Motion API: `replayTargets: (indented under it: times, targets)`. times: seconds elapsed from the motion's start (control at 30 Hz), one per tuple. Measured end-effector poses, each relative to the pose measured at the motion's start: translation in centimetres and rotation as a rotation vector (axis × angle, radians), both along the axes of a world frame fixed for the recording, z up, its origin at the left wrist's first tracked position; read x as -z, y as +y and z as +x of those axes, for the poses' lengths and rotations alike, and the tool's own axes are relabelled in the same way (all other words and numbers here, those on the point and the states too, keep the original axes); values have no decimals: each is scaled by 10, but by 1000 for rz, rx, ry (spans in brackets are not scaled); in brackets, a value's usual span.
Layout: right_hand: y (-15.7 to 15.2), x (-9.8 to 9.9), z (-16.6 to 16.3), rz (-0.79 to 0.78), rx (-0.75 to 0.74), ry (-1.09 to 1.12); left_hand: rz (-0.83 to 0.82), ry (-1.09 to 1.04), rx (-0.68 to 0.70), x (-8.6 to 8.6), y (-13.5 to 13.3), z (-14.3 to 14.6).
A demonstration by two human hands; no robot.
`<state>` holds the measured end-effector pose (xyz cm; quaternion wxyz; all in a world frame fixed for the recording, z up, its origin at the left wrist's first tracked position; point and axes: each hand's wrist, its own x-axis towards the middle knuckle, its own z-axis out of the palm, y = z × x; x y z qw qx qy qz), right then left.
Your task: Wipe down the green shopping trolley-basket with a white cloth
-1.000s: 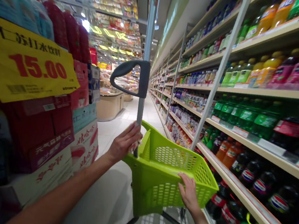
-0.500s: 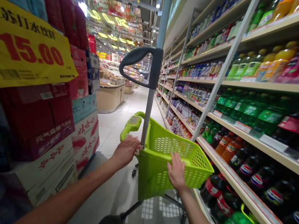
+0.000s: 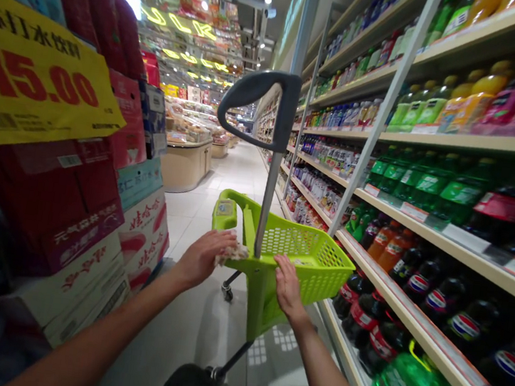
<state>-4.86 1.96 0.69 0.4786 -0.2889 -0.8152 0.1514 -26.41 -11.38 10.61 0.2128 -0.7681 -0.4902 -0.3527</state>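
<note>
A lime-green plastic basket point(image 3: 310, 257) rides on a wheeled trolley in the aisle in front of me. A grey pole rises from its near rim to a dark handle point(image 3: 260, 101). My left hand point(image 3: 204, 254) presses a crumpled light cloth point(image 3: 232, 253) against the basket's near rim, fingers closed on it. My right hand point(image 3: 287, 285) grips the basket's near right corner. The basket looks empty inside.
Shelves of soda bottles point(image 3: 456, 200) line the right side, with dark cola bottles point(image 3: 454, 320) low down. Stacked red and white cartons point(image 3: 92, 222) under a yellow 15.00 price sign point(image 3: 35, 78) stand on the left. The tiled aisle point(image 3: 242, 166) runs ahead to a display counter point(image 3: 186, 158).
The basket has swung round so its green handle shows at the far left. My left hand slid from the pole down to the rim with the cloth; my right hand moved to the near corner.
</note>
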Motion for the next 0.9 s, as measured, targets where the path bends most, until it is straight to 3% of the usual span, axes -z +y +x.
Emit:
replayTargets:
  times: [0.17, 0.37, 0.5, 0.6, 0.67, 0.77, 0.83, 0.9]
  targets:
    - [-8, -2, -12, -52, 2, 11, -21, -179, 44, 3, -2, -1]
    - [-22, -7, -26, -83, 28, 8, -50, -46, -18, 0, -4, 49]
    - [-15, -13, -17, -74, 2, 32, -100, 99, -2, 19, -9, 86]
    - [-6, -17, -9, -75, -29, 41, -20, 147, 50, 30, -18, 91]
    - [-2, -17, -6, -74, -27, 55, 95, 132, 75, 26, -22, 82]
    - [-1, -15, -7, -69, 40, 112, 176, 19, -7, 8, -20, 65]
    - [-5, -14, -8, -77, 102, 155, 102, -82, -63, -2, -13, 61]
    - [-10, -16, -6, -61, 117, 179, -16, -150, -32, -6, -7, 66]
